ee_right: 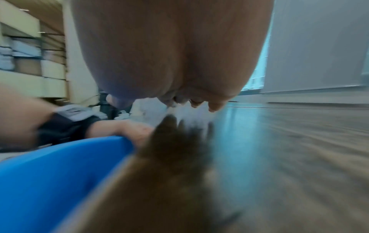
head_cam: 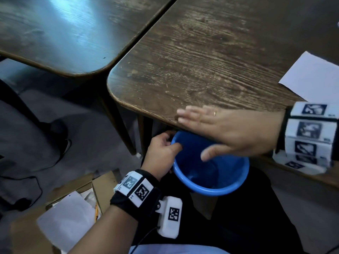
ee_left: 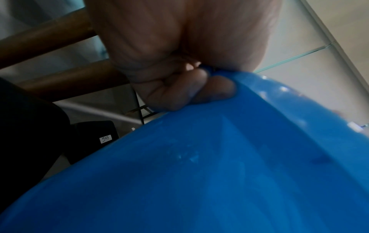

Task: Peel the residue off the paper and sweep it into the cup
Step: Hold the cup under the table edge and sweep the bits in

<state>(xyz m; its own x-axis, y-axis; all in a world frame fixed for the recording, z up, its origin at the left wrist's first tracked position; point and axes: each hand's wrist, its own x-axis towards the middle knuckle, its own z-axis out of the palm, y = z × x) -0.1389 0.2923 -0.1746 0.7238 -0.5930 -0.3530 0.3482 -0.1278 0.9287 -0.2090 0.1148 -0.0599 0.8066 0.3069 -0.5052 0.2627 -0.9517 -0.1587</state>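
Note:
A blue plastic cup (head_cam: 211, 180) hangs just below the near edge of the wooden table (head_cam: 211, 61). My left hand (head_cam: 161, 153) grips its rim, thumb inside and fingers curled outside, as the left wrist view shows at the cup's (ee_left: 199, 173) edge. My right hand (head_cam: 229, 129) lies flat with straight fingers at the table edge, partly over the cup's mouth, blurred by motion. A white paper (head_cam: 311, 77) lies on the table at the right. No residue can be made out. The right wrist view shows the blue cup (ee_right: 60, 170) beside the tabletop.
A second wooden table (head_cam: 64, 33) stands to the left across a narrow gap. A cardboard box (head_cam: 73, 208) with white sheets sits on the floor at the lower left. Cables run over the grey floor.

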